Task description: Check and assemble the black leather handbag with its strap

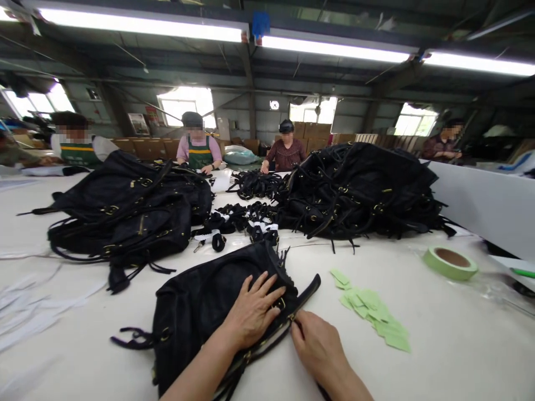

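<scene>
Black bag under left hand.

green tape roll, green paper tags, bag piles

one tape roll, two bag heaps, four co-workers

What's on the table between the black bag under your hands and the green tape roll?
In the head view, a scatter of small green paper tags lies between the black bag and the tape roll; otherwise bare tabletop.
</scene>
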Demonstrator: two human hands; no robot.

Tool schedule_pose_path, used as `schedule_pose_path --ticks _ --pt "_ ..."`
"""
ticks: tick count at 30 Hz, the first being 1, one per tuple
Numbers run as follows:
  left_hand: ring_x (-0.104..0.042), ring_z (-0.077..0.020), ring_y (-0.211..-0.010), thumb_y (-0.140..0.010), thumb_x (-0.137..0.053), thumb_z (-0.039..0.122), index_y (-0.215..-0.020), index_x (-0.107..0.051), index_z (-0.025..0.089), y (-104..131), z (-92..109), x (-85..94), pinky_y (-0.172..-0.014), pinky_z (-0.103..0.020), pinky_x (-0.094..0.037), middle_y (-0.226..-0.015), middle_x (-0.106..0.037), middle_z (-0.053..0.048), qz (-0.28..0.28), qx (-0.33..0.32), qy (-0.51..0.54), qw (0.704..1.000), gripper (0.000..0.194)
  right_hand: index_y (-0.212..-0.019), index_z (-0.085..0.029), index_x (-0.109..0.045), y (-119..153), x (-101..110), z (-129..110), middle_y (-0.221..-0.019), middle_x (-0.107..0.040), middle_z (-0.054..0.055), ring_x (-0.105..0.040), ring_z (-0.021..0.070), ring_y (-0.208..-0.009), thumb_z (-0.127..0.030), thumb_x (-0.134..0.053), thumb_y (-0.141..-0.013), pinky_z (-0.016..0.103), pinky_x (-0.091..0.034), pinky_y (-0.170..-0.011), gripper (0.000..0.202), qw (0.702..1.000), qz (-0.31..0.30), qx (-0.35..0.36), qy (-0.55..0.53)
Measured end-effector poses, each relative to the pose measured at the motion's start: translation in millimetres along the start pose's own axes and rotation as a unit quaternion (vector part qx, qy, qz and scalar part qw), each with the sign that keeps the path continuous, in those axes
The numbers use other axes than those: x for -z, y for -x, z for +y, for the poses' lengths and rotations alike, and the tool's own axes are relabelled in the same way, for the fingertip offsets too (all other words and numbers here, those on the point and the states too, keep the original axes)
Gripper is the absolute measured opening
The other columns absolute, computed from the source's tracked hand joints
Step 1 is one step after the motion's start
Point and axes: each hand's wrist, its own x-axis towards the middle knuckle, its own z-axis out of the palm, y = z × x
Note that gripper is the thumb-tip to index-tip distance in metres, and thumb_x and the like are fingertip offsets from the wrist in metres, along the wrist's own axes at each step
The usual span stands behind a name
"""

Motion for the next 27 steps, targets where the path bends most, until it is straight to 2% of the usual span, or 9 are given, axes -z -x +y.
schedule_pose_path --ticks 5,7,10,13,16,19,23,25,27 --pt "-0.028 -0.0293 -0.140 -0.092 -0.048 0.036 -0.124 -0.054 0.026 -8.0 4.0 8.5 -0.113 -0.058 -0.020 -0.142 -0.048 -0.007 0.021 -0.005 -0.029 0.999 0.035 -0.084 -0.021 -0.057 -0.7 -13.2 -1.9 -0.082 -0.064 0.002 -0.064 0.0190 -0.069 -0.016 -0.042 -0.091 0.030 -0.029 -0.056 0.018 1.000 0.026 0.006 0.016" --pt "-0.025 -0.0267 -0.141 -0.090 -0.050 0.036 -0.130 -0.049 0.025 -21.1 5.6 17.3 -0.116 -0.052 -0.017 -0.142 -0.047 -0.008 0.025 -0.028 -0.044 0.998 0.042 -0.085 -0.021 -0.057 -4.4 -18.6 -4.2 -0.082 -0.063 0.002 -0.063 0.0187 -0.068 -0.015 -0.043 -0.090 0.030 -0.029 -0.055 0.016 0.999 0.041 0.006 0.014" --pt "-0.019 -0.0270 -0.143 -0.088 -0.055 0.039 -0.140 -0.037 0.028 -46.5 9.7 29.6 -0.117 -0.051 -0.013 -0.150 -0.035 -0.007 0.017 -0.065 -0.070 0.995 0.056 -0.088 -0.021 -0.057 -10.8 -24.2 -4.6 -0.084 -0.063 0.002 -0.063 0.0185 -0.068 -0.015 -0.044 -0.089 0.030 -0.030 -0.055 0.014 0.998 0.067 0.019 0.006" --pt "-0.044 -0.0282 -0.128 -0.089 -0.052 0.045 -0.112 -0.062 0.023 -71.4 16.4 35.5 -0.112 -0.049 -0.024 -0.128 -0.057 -0.009 -0.020 -0.099 -0.098 0.990 0.033 -0.089 -0.020 -0.056 -15.0 -27.5 -3.3 -0.084 -0.063 0.002 -0.062 0.0187 -0.067 -0.017 -0.044 -0.089 0.030 -0.032 -0.055 0.012 0.996 0.087 0.032 -0.002" --pt "-0.063 -0.0258 -0.093 -0.088 -0.054 0.043 -0.080 -0.066 0.018 -90.9 22.4 34.4 -0.092 -0.043 -0.044 -0.087 -0.068 -0.007 -0.070 -0.124 -0.132 0.981 0.029 -0.089 -0.020 -0.055 -16.8 -28.5 -3.6 -0.084 -0.063 0.003 -0.063 0.0197 -0.065 -0.019 -0.044 -0.089 0.030 -0.035 -0.054 0.012 0.995 0.090 0.036 0.000" --pt "-0.067 -0.0270 -0.081 -0.090 -0.048 0.035 -0.075 -0.068 0.017 -103.5 25.2 29.9 -0.076 -0.041 -0.048 -0.078 -0.070 -0.009 -0.117 -0.132 -0.161 0.971 0.031 -0.089 -0.020 -0.056 -17.5 -27.3 -5.5 -0.085 -0.064 0.004 -0.063 0.0212 -0.064 -0.019 -0.044 -0.089 0.031 -0.039 -0.053 0.012 0.997 0.079 0.026 0.009" --pt "-0.068 -0.0300 -0.070 -0.087 -0.048 0.052 -0.067 -0.069 0.019 -111.3 27.9 26.7 -0.065 -0.040 -0.048 -0.067 -0.071 -0.010 -0.167 -0.122 -0.182 0.961 0.044 -0.097 -0.019 -0.056 -17.8 -25.0 -7.3 -0.091 -0.065 0.007 -0.065 0.0235 -0.066 -0.018 -0.045 -0.086 0.033 -0.046 -0.053 0.015 0.997 0.069 0.014 0.006" --pt "-0.068 -0.0290 -0.070 -0.084 -0.053 0.050 -0.064 -0.068 0.020 -113.2 31.3 26.6 -0.063 -0.038 -0.047 -0.066 -0.070 -0.008 -0.180 -0.119 -0.188 0.958 0.039 -0.098 -0.019 -0.056 -18.4 -24.8 -7.4 -0.093 -0.066 0.006 -0.065 0.0238 -0.066 -0.022 -0.048 -0.086 0.034 -0.048 -0.054 0.015 0.998 0.068 0.014 0.001" --pt "-0.067 -0.0262 -0.080 -0.085 -0.053 0.040 -0.067 -0.067 0.022 -113.8 36.2 25.6 -0.072 -0.038 -0.047 -0.078 -0.071 -0.005 -0.181 -0.136 -0.189 0.955 0.029 -0.095 -0.020 -0.057 -19.4 -25.5 -7.1 -0.091 -0.066 0.005 -0.065 0.0240 -0.065 -0.026 -0.051 -0.085 0.035 -0.050 -0.053 0.014 0.998 0.066 0.016 -0.002"
